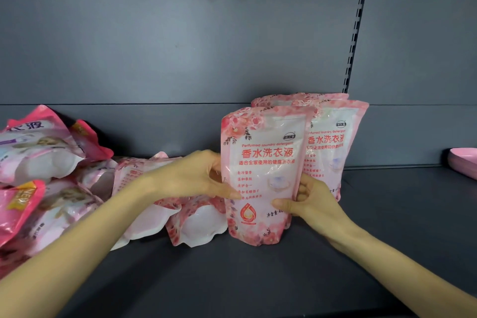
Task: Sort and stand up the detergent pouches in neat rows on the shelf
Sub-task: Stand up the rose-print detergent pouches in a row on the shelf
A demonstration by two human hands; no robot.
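Pouch (260,175) upright on shelf (361,214) beside standing ones (333,142), left hand (198,178) and right hand (309,201) gripping its side edges; probably liquid-filled, floppy, slick, so hold low.

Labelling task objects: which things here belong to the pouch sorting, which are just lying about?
Job: front pouch, gripped by left hand and right hand; standing pouches behind it; toppled pouches at left; shelf.
Lying about: pink tray at right edge; slotted rail on back wall.
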